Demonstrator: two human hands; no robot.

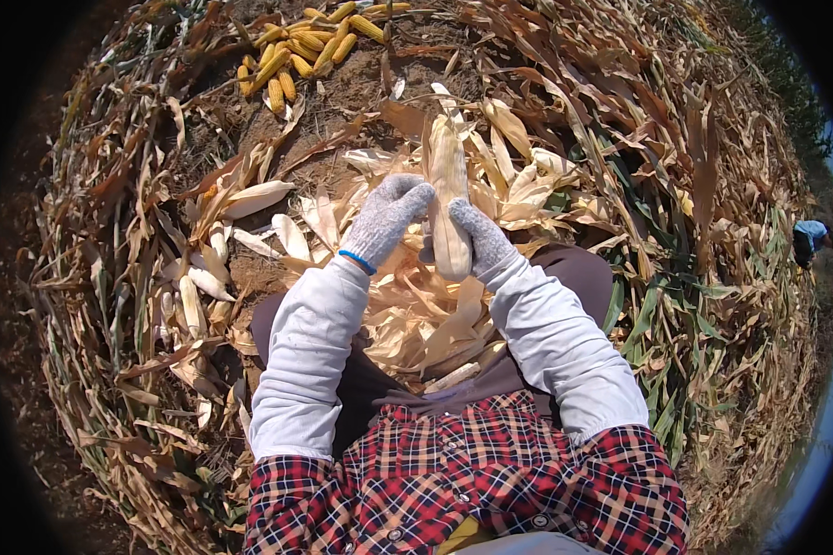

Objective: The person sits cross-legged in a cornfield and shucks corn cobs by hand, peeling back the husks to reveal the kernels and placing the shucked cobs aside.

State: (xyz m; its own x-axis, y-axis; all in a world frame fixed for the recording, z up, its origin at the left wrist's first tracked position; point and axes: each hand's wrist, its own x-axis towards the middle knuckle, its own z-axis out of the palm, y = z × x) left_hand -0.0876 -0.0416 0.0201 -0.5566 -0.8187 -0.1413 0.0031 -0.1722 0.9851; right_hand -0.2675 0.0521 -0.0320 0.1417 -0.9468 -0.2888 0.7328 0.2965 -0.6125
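Note:
An ear of corn (pixel 448 187) in its pale dry husk stands lengthwise in front of me, its narrower end pointing away. My right hand (pixel 477 232), in a grey knit glove, grips its lower part, with the thumb across the husk. On the ear's left side, my left hand (pixel 393 208), gloved alike, has its fingers bent against the husk at mid-height. Whether those fingers pinch a husk leaf is hidden. Loose dry husks (pixel 416 319) cover the ground between my legs and spread beyond the ear.
Husked yellow corn cobs (pixel 305 48) lie heaped on bare soil at the far left. Several ears still in husk (pixel 191 305) rest to my left. Dry corn stalks (pixel 666 173) bank up on both sides. Another person (pixel 811 239) bends over at the far right.

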